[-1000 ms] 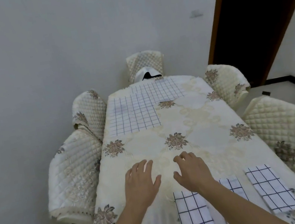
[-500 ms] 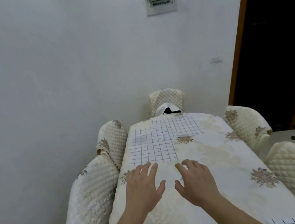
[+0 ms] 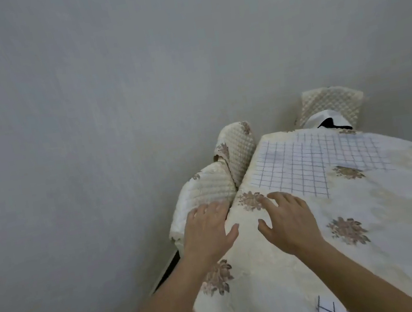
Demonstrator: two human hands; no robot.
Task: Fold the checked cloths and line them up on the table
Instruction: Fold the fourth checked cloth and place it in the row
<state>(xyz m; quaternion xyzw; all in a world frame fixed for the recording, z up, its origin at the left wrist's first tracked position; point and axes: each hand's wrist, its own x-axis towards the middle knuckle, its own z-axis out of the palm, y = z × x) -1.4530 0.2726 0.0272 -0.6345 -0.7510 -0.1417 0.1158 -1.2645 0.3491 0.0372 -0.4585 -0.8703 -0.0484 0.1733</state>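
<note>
Surface: long table under a cream tablecloth (image 3: 301,276) embroidered with brown flower clusters.

Task items:
- White unfolded cloth with a thin dark grid (image 3: 294,168), lying flat on the far left part of the table. A finer-checked sheet (image 3: 357,155) adjoins it on the right.
- Folded white cloth with bold dark checks (image 3: 332,311) at the near edge, cut off by the frame and partly hidden by the right forearm.

Hands:
- Left hand (image 3: 207,233): fingers spread and straight, grasping nothing, over the table's left edge. The fingertips reach the nearest chair cover.
- Right hand (image 3: 286,221): fingers splayed and slightly bent, grasping nothing, over the tablecloth just short of the unfolded cloth's near corner. Whether either palm presses down cannot be told.

Room:
- Plain grey-white wall (image 3: 80,95) fills the left and top.
- Two cream quilted chair covers on the left, near (image 3: 205,188) and far (image 3: 236,145).
- Third quilted chair (image 3: 332,102) at the table's far end, with a white-and-black item (image 3: 327,120) on it.
</note>
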